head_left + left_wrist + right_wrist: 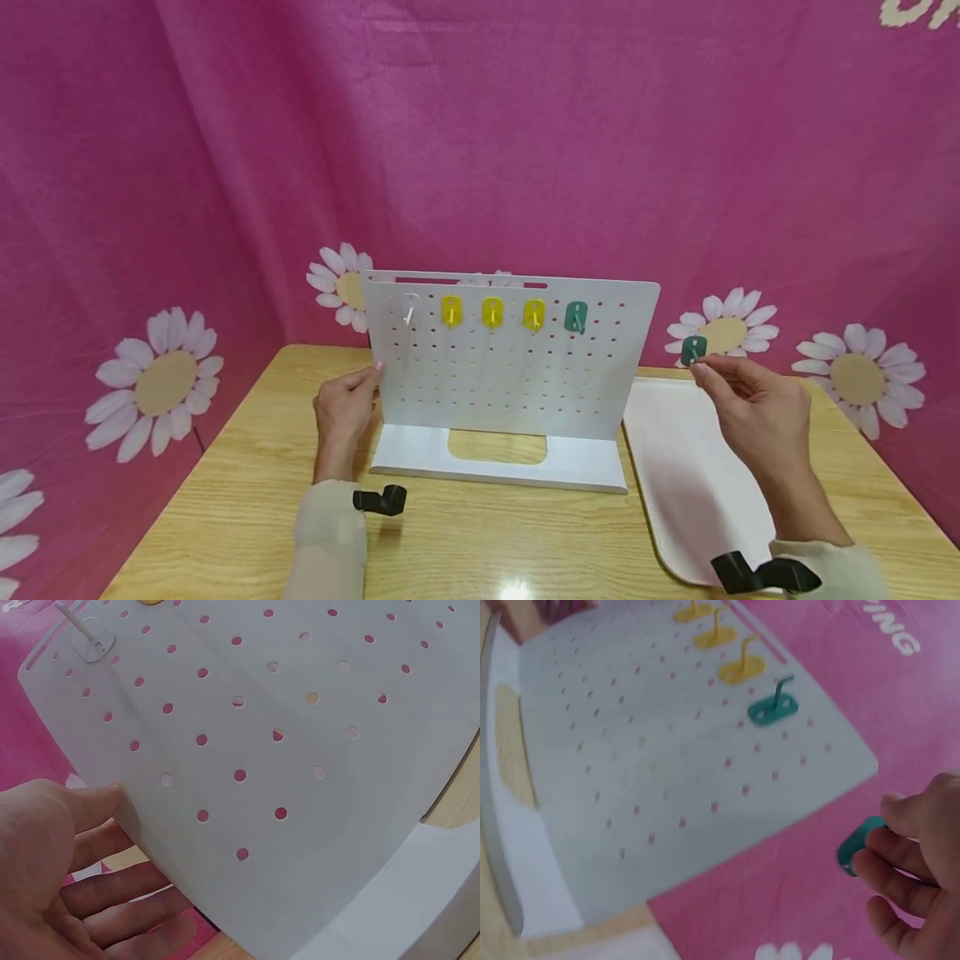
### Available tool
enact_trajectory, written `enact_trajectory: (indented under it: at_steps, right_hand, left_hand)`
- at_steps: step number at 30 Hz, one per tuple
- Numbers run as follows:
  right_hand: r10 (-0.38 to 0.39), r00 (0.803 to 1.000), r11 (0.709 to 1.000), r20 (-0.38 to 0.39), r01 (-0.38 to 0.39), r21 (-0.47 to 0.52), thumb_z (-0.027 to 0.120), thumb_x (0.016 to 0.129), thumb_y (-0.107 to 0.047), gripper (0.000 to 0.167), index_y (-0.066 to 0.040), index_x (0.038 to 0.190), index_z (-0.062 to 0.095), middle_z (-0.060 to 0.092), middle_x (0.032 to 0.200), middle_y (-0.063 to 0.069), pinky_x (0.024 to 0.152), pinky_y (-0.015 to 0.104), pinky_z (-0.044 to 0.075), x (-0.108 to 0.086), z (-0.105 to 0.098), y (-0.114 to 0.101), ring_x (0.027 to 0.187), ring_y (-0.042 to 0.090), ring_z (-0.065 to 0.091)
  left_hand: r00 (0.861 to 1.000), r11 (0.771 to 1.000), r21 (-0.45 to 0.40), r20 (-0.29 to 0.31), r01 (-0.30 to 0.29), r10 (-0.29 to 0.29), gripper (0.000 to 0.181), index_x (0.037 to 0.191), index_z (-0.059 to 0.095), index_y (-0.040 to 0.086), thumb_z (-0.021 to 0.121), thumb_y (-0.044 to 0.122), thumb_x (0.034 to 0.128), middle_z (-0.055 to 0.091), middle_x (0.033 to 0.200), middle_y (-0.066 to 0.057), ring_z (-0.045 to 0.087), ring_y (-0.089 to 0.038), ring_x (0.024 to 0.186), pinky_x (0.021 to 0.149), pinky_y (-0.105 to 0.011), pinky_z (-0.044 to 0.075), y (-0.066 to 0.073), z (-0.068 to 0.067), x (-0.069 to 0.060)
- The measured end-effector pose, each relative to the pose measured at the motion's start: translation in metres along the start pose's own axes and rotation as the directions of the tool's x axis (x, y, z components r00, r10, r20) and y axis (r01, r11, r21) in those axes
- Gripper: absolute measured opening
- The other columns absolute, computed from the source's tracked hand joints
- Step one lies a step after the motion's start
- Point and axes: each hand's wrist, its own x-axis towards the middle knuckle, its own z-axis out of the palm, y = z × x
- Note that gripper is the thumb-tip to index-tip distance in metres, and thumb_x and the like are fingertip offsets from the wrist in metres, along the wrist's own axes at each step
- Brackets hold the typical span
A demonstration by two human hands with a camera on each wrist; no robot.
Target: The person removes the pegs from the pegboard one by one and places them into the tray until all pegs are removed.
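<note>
A white pegboard (495,375) stands upright on its base, with a row of hooks along its top. From the left these are a white hook (409,310), three yellow hooks (492,312) and a green hook (576,317). My left hand (347,410) holds the board's left edge, thumb (97,804) on the front face and fingers behind the edge. Off the board's right side, my right hand (761,408) pinches a second green hook (693,350) between thumb and fingertips. Part of that hook (861,844) is hidden by the fingers in the right wrist view.
A pale tray (686,475) lies on the wooden table (465,533) to the board's right, below my right hand. A pink curtain (480,142) with daisy prints hangs close behind the board.
</note>
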Motion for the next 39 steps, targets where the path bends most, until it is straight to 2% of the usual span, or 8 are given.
enact_trajectory:
  at_steps: [4, 11, 17, 23, 26, 30, 35, 39]
  right_hand:
    - [-0.052, 0.993, 0.995, 0.102, 0.06, -0.075, 0.079, 0.086, -0.008, 0.013, -0.001, 0.098, 0.078, 0.074, 0.079, 0.012, 0.056, 0.012, 0.042, -0.008, -0.004, 0.021, 0.067, -0.02, 0.052]
    - [0.02, 0.952, 0.982, 0.305, 0.039, -0.185, 0.079, 0.087, -0.015, 0.01, -0.005, 0.09, 0.079, 0.072, 0.072, 0.002, 0.055, 0.032, 0.045, -0.027, 0.002, 0.054, 0.066, 0.015, 0.063]
    - [0.017, 0.884, 0.961, 0.466, 0.114, -0.25, 0.078, 0.085, -0.01, 0.003, -0.008, 0.082, 0.078, 0.072, 0.076, 0.003, 0.064, 0.044, 0.049, -0.039, 0.014, 0.08, 0.071, 0.024, 0.065]
    - [0.15, 0.801, 0.928, 0.58, 0.088, -0.361, 0.077, 0.085, -0.011, 0.006, -0.006, 0.09, 0.078, 0.073, 0.085, 0.009, 0.073, 0.054, 0.05, -0.045, 0.019, 0.092, 0.083, 0.034, 0.066]
    - [0.182, 0.78, 0.925, 0.599, 0.071, -0.374, 0.078, 0.084, -0.012, 0.011, -0.006, 0.093, 0.078, 0.072, 0.084, 0.007, 0.072, 0.051, 0.05, -0.045, 0.017, 0.093, 0.082, 0.031, 0.064]
    - [0.149, 0.802, 0.935, 0.579, 0.076, -0.346, 0.078, 0.085, -0.014, 0.011, -0.007, 0.093, 0.077, 0.071, 0.081, 0.003, 0.065, 0.043, 0.048, -0.042, 0.012, 0.093, 0.075, 0.023, 0.061]
    - [0.046, 0.876, 0.958, 0.48, 0.098, -0.27, 0.077, 0.087, -0.013, 0.013, -0.002, 0.094, 0.077, 0.073, 0.078, 0.006, 0.063, 0.043, 0.049, -0.032, 0.009, 0.082, 0.072, 0.025, 0.066]
    - [0.004, 0.929, 0.975, 0.371, 0.079, -0.209, 0.077, 0.088, -0.018, 0.021, 0.001, 0.099, 0.077, 0.074, 0.078, 0.009, 0.062, 0.043, 0.051, -0.023, 0.01, 0.058, 0.073, 0.029, 0.07]
  left_hand:
    - [1.0, 1.0, 0.01, -0.005, 0.004, -0.004, 0.054, 0.127, 0.07, 0.012, 0.066, 0.055, 0.0925, 0.071, 0.116, -0.015, 0.063, -0.028, 0.109, 0.085, -0.038, 0.048, 0.0, -0.001, 0.0]
    - [1.0, 1.0, 0.018, -0.012, -0.001, 0.002, 0.055, 0.125, 0.071, 0.012, 0.066, 0.056, 0.0918, 0.072, 0.111, -0.015, 0.064, -0.027, 0.101, 0.077, -0.033, 0.048, 0.0, -0.003, 0.001]
    - [0.999, 1.0, 0.007, -0.034, 0.0, 0.001, 0.052, 0.123, 0.072, 0.011, 0.068, 0.052, 0.092, 0.073, 0.108, -0.015, 0.065, -0.025, 0.097, 0.074, -0.03, 0.048, 0.0, -0.003, 0.0]
    - [1.0, 1.0, -0.002, -0.02, 0.001, -0.001, 0.054, 0.124, 0.071, 0.01, 0.067, 0.053, 0.092, 0.072, 0.111, -0.016, 0.063, -0.026, 0.099, 0.076, -0.032, 0.047, 0.0, -0.003, 0.001]
    - [1.0, 1.0, -0.006, -0.018, 0.003, -0.003, 0.055, 0.125, 0.071, 0.01, 0.067, 0.054, 0.0917, 0.072, 0.112, -0.016, 0.063, -0.027, 0.098, 0.077, -0.034, 0.047, 0.0, -0.002, 0.001]
    - [1.0, 1.0, -0.002, -0.018, -0.004, 0.004, 0.054, 0.124, 0.071, 0.011, 0.067, 0.054, 0.0919, 0.072, 0.11, -0.015, 0.062, -0.026, 0.097, 0.077, -0.034, 0.047, -0.001, -0.001, 0.001]
    - [1.0, 1.0, -0.002, -0.025, -0.015, 0.015, 0.053, 0.123, 0.072, 0.01, 0.068, 0.053, 0.0914, 0.073, 0.108, -0.015, 0.062, -0.025, 0.096, 0.076, -0.035, 0.045, -0.002, 0.001, 0.001]
    - [1.0, 1.0, -0.003, -0.026, -0.008, 0.008, 0.056, 0.123, 0.072, 0.011, 0.068, 0.055, 0.0903, 0.072, 0.111, -0.016, 0.061, -0.027, 0.099, 0.079, -0.037, 0.044, -0.001, 0.0, 0.001]
